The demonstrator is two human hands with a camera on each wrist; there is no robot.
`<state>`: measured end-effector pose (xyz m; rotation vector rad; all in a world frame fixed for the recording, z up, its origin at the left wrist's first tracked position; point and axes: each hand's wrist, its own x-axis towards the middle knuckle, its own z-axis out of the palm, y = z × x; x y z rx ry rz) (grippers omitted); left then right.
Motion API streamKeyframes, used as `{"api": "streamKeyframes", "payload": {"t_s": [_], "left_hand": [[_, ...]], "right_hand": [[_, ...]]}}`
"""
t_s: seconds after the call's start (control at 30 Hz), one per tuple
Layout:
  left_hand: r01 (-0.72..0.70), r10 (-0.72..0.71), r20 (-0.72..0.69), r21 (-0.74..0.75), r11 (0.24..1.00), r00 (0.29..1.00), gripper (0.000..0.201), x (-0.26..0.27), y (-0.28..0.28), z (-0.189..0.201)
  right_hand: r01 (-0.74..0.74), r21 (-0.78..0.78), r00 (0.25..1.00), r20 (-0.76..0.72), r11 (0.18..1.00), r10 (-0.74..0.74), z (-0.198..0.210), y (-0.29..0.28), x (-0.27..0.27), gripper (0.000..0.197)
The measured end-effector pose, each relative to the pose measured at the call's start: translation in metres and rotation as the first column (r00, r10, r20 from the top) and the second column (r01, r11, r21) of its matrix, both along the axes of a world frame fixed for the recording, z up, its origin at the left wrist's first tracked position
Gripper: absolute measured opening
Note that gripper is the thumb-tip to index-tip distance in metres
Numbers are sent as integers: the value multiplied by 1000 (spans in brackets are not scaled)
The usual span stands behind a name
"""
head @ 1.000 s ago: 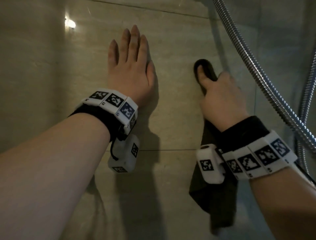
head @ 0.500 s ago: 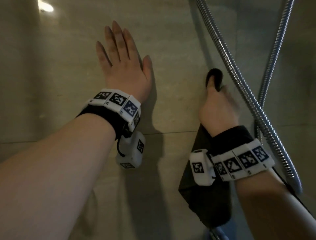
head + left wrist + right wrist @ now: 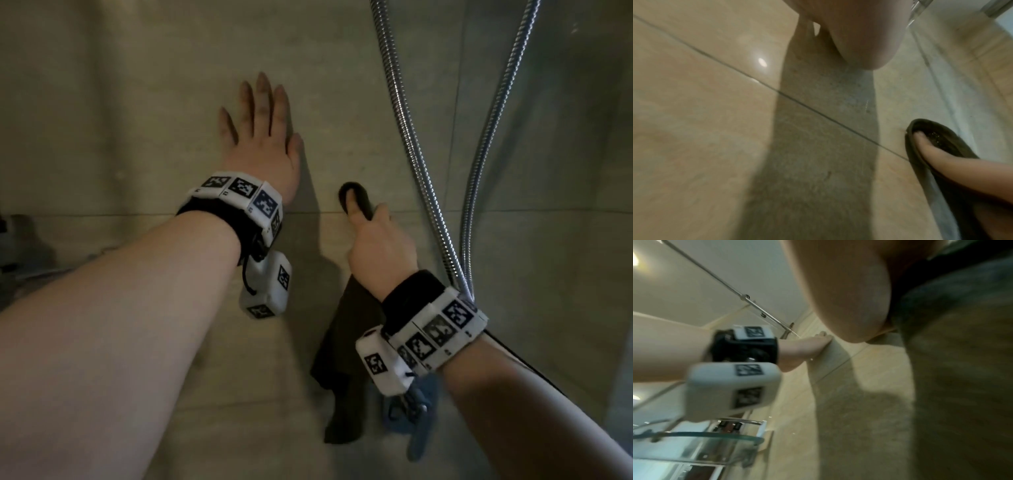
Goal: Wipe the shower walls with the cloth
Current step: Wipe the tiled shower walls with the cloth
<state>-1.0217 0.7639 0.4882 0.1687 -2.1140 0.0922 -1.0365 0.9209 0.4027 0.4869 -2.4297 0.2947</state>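
Head view. Left hand (image 3: pixel 262 150): fingers straight, palm flat on the wall (image 3: pixel 120 102), holding nothing; judged a brace to steady the body while the other arm works. Right hand (image 3: pixel 378 245): grip clenched round the cloth (image 3: pixel 342 349), thumb laid along its upper fold and pressing it to the tile just below a grout line. Cloth: dark, its top bunched under the thumb, the rest hanging loose down the wall below the wrist; judged so held that only the gripped pad does the wiping. Hose (image 3: pixel 407 137): two metal runs hanging just right of the right hand, not touching it as far as can be told. Wristbands on both arms carry square black-and-white coded markers; tiny characters beneath them are too small to read. No brand or label seen.

Left wrist view. Heel of left hand (image 3: pixel 857 32) against wall (image 3: pixel 694 129), a grout line crossing below it. Thumb of right hand (image 3: pixel 941 160) lies in the fold of cloth (image 3: pixel 970 211), whose edge meets the tile. No writing.

Right wrist view. Right hand (image 3: pixel 838 288) and cloth (image 3: pixel 962 386) fill the near field, blurred. Left hand (image 3: pixel 807 345) flat on wall (image 3: pixel 838 434). Glass shelf (image 3: pixel 701 444) low at left. Markers only; no legible text.
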Motion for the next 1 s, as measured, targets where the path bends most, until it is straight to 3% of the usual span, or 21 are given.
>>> {"api": "streamKeyframes", "payload": {"t_s": [0.23, 0.43, 0.57, 0.63, 0.8, 0.9, 1.0], "left_hand": [[19, -68, 244, 197, 980, 967, 62, 46, 20, -14], [-21, -67, 400, 212, 977, 914, 62, 71, 39, -27], [-69, -49, 463, 236, 969, 885, 65, 75, 45, -34], [-79, -40, 462, 237, 968, 886, 67, 74, 45, -35], [-51, -41, 382, 227, 973, 923, 80, 64, 47, -26], [-4, -65, 289, 230, 973, 955, 79, 51, 50, -26], [37, -74, 200, 183, 983, 977, 73, 34, 51, -29]], "right_hand": [[63, -197, 997, -22, 978, -69, 30, 6, -15, 79], [-31, 162, 1000, -1, 986, 31, 18, 7, -1, 76], [-2, -96, 999, 49, 995, 6, 23, 27, -5, 72], [66, -85, 997, 46, 994, -62, 26, 27, -1, 71], [4, 323, 1000, -5, 946, -3, 14, 27, 5, 72], [3, 153, 1000, 25, 988, -7, 16, 45, -4, 75], [108, -10, 994, -23, 994, -108, 17, 49, -14, 78]]}}
